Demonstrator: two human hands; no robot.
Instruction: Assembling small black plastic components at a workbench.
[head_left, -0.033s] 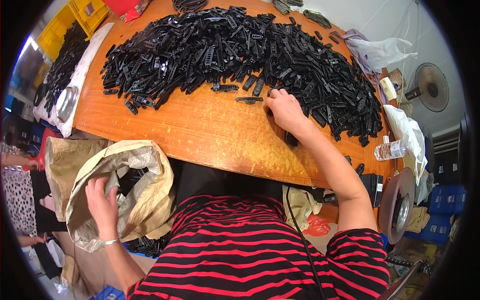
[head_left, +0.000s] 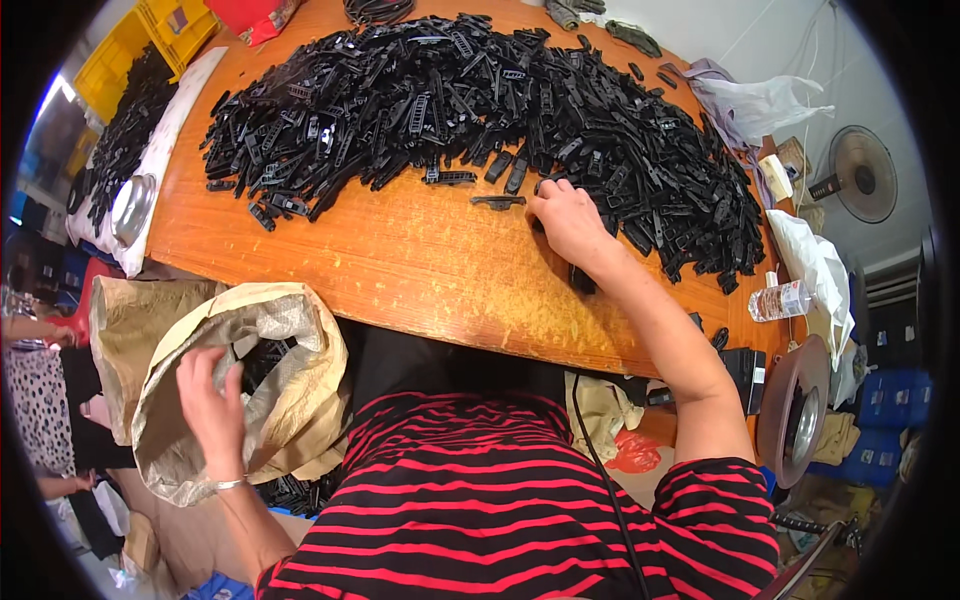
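Note:
My left hand (head_left: 211, 405) is over the mouth of a beige woven sack (head_left: 300, 400), thumb apart from the fingers, holding nothing. Black parts (head_left: 265, 362) show inside the sack. On the wooden table, my right hand (head_left: 568, 220) is at the front edge of a wide heap of small black plastic parts (head_left: 400, 110). Its fingers are bent and close together; whatever they hold is mostly hidden beneath them. One loose black part (head_left: 497, 202) lies just left of those fingertips. Another dark piece (head_left: 581, 279) lies under my right wrist.
A metal bowl (head_left: 133, 208) and more black parts (head_left: 135, 130) are at the left, beside a yellow crate (head_left: 115, 70). A plastic bottle (head_left: 780, 300) and a fan (head_left: 862, 175) are at the right. Another person's arm (head_left: 40, 330) shows at far left.
My left hand has shifted slightly right and nearer to me over the sack. My right hand has hardly moved.

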